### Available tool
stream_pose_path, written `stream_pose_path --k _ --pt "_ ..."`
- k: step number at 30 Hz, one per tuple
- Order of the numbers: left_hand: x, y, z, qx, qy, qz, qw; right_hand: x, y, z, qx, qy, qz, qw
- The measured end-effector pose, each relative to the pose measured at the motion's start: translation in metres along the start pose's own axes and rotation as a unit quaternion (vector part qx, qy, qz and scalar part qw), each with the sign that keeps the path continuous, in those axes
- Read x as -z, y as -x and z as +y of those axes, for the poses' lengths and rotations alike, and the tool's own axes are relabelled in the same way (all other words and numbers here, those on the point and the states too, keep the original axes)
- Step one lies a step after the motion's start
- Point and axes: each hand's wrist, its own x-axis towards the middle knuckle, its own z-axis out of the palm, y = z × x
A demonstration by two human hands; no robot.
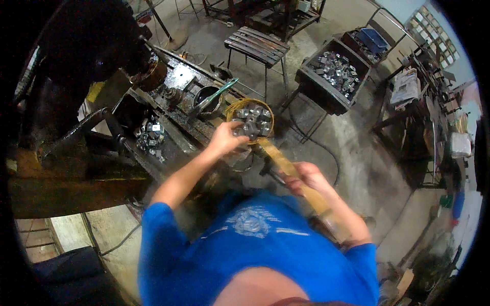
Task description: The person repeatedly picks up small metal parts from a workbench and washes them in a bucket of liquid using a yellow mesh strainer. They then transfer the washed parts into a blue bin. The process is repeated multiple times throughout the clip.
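1. In the head view, a yellow basket (272, 113) of metal bits (253, 116) is in front of the blue shirt (255, 250).
2. The left hand (225, 138) is at the bits, half open; I cannot tell if it grips one.
3. The right hand (308, 178) is curled around a yellow strip (278, 157).

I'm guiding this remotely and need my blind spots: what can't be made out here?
All in the head view:
Left hand: whether it grips any metal pieces; its back hides the palm.
Yellow strip: its near end, blurred beside the right forearm.
Round container: its floor, covered by those pieces.
Dark machine: its outline, lost in shadow and black fisheye rim.
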Motion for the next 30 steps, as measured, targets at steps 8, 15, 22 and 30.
stream_pose_path --k 8,15,22,30 --pt "0.016 -0.002 0.003 -0.071 -0.144 0.049 0.986 0.012 -0.006 -0.007 -0.027 -0.001 -0.013 1.0" --pt "0.027 0.003 0.023 -0.004 -0.141 0.02 0.99 0.008 -0.001 -0.013 -0.029 0.006 0.005 1.0" --pt "0.044 -0.004 0.031 0.046 -0.049 0.015 0.998 0.008 0.001 -0.015 -0.019 -0.011 0.004 1.0" --pt "0.009 -0.036 0.04 -0.332 -0.352 0.123 0.867 0.012 -0.001 -0.013 -0.031 -0.045 -0.02 0.998"
